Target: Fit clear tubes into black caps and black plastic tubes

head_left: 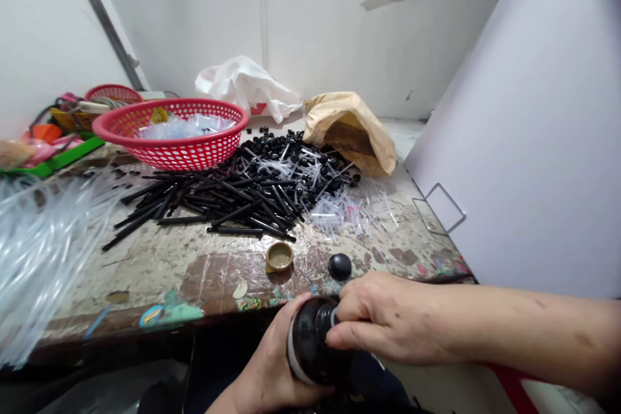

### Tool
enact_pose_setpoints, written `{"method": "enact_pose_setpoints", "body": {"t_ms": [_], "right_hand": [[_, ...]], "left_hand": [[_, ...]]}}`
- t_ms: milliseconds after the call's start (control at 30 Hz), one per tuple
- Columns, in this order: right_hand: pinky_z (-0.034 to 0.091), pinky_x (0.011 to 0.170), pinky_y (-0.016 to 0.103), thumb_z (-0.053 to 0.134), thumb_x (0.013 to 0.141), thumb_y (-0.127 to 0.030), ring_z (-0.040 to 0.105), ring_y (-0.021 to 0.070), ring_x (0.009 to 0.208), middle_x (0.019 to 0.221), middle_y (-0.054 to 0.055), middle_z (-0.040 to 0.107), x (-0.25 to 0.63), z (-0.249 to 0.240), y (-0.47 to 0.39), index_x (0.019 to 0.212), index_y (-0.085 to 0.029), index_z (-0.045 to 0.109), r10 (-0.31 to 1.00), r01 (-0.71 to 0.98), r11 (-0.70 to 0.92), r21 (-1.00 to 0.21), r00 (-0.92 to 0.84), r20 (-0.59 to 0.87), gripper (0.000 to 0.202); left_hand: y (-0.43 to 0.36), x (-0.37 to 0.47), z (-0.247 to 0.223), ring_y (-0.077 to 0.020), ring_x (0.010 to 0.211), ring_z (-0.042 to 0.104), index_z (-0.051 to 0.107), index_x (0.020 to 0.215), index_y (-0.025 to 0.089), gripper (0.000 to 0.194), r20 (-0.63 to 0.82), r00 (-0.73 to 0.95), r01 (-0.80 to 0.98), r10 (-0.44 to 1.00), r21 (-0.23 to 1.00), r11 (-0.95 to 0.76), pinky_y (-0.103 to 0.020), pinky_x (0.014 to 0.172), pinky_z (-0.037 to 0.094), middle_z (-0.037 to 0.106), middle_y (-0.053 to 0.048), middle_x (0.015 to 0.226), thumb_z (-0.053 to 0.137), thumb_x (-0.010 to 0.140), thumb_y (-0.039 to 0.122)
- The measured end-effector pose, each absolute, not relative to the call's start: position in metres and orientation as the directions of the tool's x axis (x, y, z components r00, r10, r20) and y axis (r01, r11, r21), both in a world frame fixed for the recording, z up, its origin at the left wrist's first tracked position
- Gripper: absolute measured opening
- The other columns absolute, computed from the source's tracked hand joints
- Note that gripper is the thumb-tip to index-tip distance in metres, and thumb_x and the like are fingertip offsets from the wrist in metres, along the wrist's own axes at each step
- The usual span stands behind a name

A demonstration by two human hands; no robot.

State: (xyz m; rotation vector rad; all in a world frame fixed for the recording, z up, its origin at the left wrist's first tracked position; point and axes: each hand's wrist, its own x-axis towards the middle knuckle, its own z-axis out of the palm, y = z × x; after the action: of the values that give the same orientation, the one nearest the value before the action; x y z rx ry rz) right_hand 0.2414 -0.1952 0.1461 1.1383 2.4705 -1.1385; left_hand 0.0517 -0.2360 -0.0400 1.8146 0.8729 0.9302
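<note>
My left hand (pixel 274 362) is wrapped round a dark brown bottle (pixel 315 343) with a pale label band, held tilted below the table's front edge. At the bottle's mouth, the fingers of my right hand (pixel 371 314) are pinched together; a bit of white shows beside them, but what they grip is hidden. Just beyond, a round black cap (pixel 339 266) lies on the table. Left of the cap stands a small brownish dish (pixel 279 265) that looks to have clear liquid in it.
Black tubes (pixel 242 210), small black caps (pixel 291 142) and short clear tubes (pixel 334 213) lie heaped on the worn table (pixel 145 272). Behind are a red basket (pixel 189 154), a paper bag (pixel 356 123) and a white bag (pixel 242 87). Long clear tubing (pixel 43 252) hangs over the left edge.
</note>
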Motion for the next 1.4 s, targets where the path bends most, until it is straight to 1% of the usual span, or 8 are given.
{"method": "enact_pose_setpoints", "body": {"t_ms": [200, 400, 500, 600, 733, 900, 1200, 1400], "right_hand": [[0.030, 0.047, 0.019, 0.048, 0.083, -0.043, 0.039, 0.0060, 0.049, 0.054, -0.004, 0.048, 0.240, 0.149, -0.189, 0.073, -0.016, 0.066, 0.594, 0.768, 0.251, -0.589, -0.603, -0.532, 0.034], [0.027, 0.046, 0.025, 0.056, 0.081, -0.030, 0.047, 0.0130, 0.054, 0.065, 0.000, 0.061, 0.211, 0.171, -0.196, 0.076, -0.024, 0.071, 0.590, 0.737, 0.668, -0.103, -0.609, -0.531, 0.017], [0.027, 0.043, 0.026, 0.061, 0.077, -0.026, 0.048, 0.0144, 0.052, 0.066, 0.002, 0.063, 0.204, 0.173, -0.198, 0.072, -0.023, 0.070, 0.559, 0.692, 0.722, -0.020, -0.600, -0.572, 0.011], [0.026, 0.044, 0.025, 0.057, 0.081, -0.029, 0.045, 0.0122, 0.050, 0.064, 0.002, 0.061, 0.211, 0.166, -0.197, 0.071, -0.020, 0.069, 0.576, 0.713, 0.695, -0.096, -0.632, -0.519, 0.018], [0.027, 0.048, 0.022, 0.046, 0.087, -0.038, 0.035, 0.0069, 0.048, 0.055, -0.002, 0.052, 0.233, 0.150, -0.192, 0.068, -0.017, 0.066, 0.612, 0.730, 0.550, -0.405, -0.683, -0.400, 0.034], [0.027, 0.047, 0.019, 0.045, 0.085, -0.043, 0.033, 0.0049, 0.048, 0.051, -0.005, 0.043, 0.244, 0.140, -0.185, 0.061, -0.015, 0.054, 0.597, 0.729, 0.286, -0.622, -0.643, -0.479, 0.038], [0.026, 0.045, 0.020, 0.045, 0.082, -0.048, 0.033, 0.0061, 0.049, 0.053, -0.005, 0.037, 0.242, 0.146, -0.178, 0.061, -0.017, 0.047, 0.556, 0.801, 0.115, -0.587, -0.542, -0.630, 0.038], [0.021, 0.049, 0.024, 0.045, 0.084, -0.038, 0.032, 0.0088, 0.050, 0.056, -0.001, 0.049, 0.226, 0.149, -0.186, 0.063, -0.018, 0.062, 0.660, 0.769, 0.575, -0.280, -0.638, -0.396, 0.034]], "left_hand": [[-0.233, 0.049, -0.051, -0.0379, 0.121, 0.042, 0.018, 0.137, 0.027, 0.102, 0.223, 0.482, 0.151, 0.847, 0.932, -0.330, -0.053, 0.100, 0.036, 0.040, -0.014, 0.134, 0.079, 0.054, 0.033], [-0.230, 0.049, -0.052, -0.0382, 0.122, 0.040, 0.017, 0.137, 0.028, 0.102, 0.247, 0.484, 0.150, 0.840, 0.922, -0.358, -0.055, 0.101, 0.033, 0.039, -0.014, 0.134, 0.078, 0.055, 0.033], [-0.231, 0.049, -0.048, -0.0385, 0.123, 0.039, 0.017, 0.136, 0.028, 0.103, 0.236, 0.481, 0.151, 0.844, 0.927, -0.345, -0.055, 0.102, 0.031, 0.038, -0.015, 0.135, 0.079, 0.054, 0.033], [-0.233, 0.049, -0.045, -0.0381, 0.122, 0.039, 0.019, 0.135, 0.027, 0.102, 0.204, 0.487, 0.144, 0.849, 0.940, -0.309, -0.054, 0.102, 0.032, 0.039, -0.015, 0.135, 0.079, 0.054, 0.034], [-0.234, 0.049, -0.042, -0.0365, 0.122, 0.041, 0.020, 0.135, 0.025, 0.099, 0.170, 0.489, 0.128, 0.856, 0.956, -0.263, -0.053, 0.101, 0.033, 0.040, -0.014, 0.134, 0.078, 0.056, 0.034], [-0.232, 0.050, -0.038, -0.0350, 0.121, 0.042, 0.022, 0.135, 0.027, 0.101, 0.166, 0.491, 0.135, 0.855, 0.955, -0.263, -0.051, 0.101, 0.035, 0.042, -0.012, 0.132, 0.081, 0.053, 0.031], [-0.231, 0.052, -0.037, -0.0342, 0.118, 0.045, 0.027, 0.135, 0.023, 0.098, 0.186, 0.485, 0.090, 0.855, 0.961, -0.260, -0.047, 0.101, 0.035, 0.045, -0.012, 0.130, 0.080, 0.052, 0.030], [-0.229, 0.052, -0.034, -0.0347, 0.119, 0.044, 0.028, 0.134, 0.019, 0.099, 0.206, 0.473, 0.130, 0.856, 0.945, -0.299, -0.047, 0.102, 0.033, 0.045, -0.015, 0.130, 0.079, 0.051, 0.037]]}}
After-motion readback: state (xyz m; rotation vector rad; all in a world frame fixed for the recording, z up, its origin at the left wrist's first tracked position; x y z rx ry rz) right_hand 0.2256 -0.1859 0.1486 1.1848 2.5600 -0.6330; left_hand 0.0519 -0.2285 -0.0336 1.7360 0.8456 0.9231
